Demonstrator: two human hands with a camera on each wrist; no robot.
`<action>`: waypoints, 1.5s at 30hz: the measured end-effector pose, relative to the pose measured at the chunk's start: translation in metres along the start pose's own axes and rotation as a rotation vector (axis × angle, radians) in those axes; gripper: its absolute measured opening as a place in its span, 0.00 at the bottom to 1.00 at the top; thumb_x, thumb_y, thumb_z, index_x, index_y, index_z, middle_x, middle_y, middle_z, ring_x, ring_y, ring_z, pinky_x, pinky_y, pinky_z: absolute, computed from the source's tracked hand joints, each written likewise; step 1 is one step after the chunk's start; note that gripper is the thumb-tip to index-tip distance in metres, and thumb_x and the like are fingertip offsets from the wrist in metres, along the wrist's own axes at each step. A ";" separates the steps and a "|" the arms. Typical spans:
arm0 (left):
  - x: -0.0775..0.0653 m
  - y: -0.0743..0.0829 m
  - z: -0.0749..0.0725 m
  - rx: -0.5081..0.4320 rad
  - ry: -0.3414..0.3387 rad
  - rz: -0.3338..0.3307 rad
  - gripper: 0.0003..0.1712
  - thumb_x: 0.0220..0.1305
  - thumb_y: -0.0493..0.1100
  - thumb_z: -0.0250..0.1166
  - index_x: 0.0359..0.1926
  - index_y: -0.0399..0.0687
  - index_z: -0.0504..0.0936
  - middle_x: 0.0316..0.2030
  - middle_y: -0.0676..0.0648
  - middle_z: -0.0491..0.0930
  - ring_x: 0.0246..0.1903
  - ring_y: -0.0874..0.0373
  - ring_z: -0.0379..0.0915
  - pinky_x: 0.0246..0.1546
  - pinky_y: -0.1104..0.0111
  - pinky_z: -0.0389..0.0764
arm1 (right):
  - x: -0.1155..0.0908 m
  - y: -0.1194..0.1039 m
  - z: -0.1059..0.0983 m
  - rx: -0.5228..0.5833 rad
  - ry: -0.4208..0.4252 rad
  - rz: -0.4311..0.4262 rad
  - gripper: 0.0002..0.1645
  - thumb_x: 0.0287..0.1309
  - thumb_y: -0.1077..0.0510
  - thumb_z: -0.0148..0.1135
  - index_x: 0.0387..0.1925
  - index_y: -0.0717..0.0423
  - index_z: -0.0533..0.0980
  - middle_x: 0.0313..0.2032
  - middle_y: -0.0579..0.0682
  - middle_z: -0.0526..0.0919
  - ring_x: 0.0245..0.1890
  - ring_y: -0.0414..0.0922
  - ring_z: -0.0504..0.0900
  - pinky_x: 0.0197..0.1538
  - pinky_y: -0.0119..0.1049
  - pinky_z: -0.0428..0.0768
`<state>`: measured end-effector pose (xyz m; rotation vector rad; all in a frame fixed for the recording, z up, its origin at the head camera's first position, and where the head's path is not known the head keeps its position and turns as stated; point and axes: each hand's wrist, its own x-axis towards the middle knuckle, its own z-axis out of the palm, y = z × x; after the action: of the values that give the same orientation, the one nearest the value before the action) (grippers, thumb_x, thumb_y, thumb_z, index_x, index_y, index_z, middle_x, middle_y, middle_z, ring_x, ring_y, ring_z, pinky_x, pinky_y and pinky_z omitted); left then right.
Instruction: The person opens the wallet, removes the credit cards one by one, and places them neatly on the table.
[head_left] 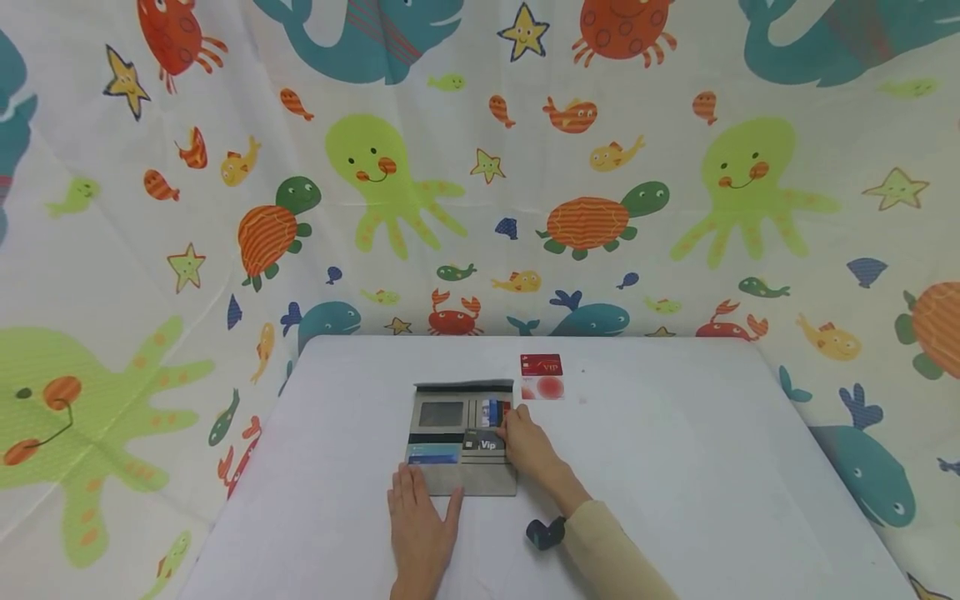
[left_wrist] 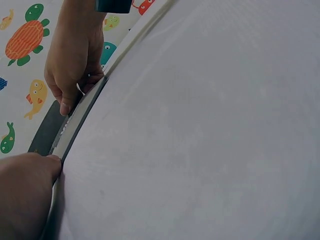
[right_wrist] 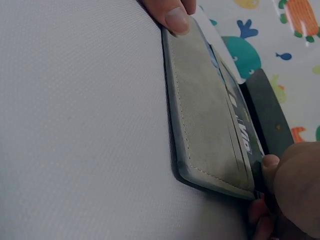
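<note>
A grey wallet [head_left: 472, 479] lies unfolded on the white table, with cards in its slots. One is a black card [head_left: 491, 445] marked "Vip", another a blue card [head_left: 432, 454] at lower left. My left hand [head_left: 422, 521] rests with straight fingers at the wallet's lower left edge; its thumb [right_wrist: 177, 21] lies on a corner in the right wrist view. At the right edge my right hand [head_left: 534, 446] pinches the wallet, thumb [right_wrist: 270, 162] by the end of the black card and other fingers [right_wrist: 261, 215] curled below the edge. The gripped spot is partly hidden.
Just beyond the wallet's upper right corner lie a red VIP card [head_left: 542, 364] and a pale card with a red circle [head_left: 543, 388]. A dark wrist device [head_left: 545, 533] sits by the right sleeve [head_left: 611, 550]. A sea-animal curtain [head_left: 480, 283] hangs behind the table [head_left: 675, 467].
</note>
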<state>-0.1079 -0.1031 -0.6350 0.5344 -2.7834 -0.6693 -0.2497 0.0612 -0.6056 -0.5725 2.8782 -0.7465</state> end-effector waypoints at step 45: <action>0.000 0.000 0.003 0.011 0.018 0.005 0.55 0.62 0.65 0.65 0.72 0.26 0.58 0.75 0.28 0.54 0.76 0.34 0.49 0.75 0.42 0.54 | -0.006 0.013 -0.007 0.208 0.022 -0.004 0.24 0.64 0.55 0.64 0.57 0.54 0.66 0.46 0.57 0.85 0.38 0.44 0.81 0.48 0.43 0.86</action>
<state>-0.1085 -0.1015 -0.6374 0.5324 -2.7724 -0.6447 -0.2501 0.0767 -0.6058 -0.5457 2.7716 -1.0421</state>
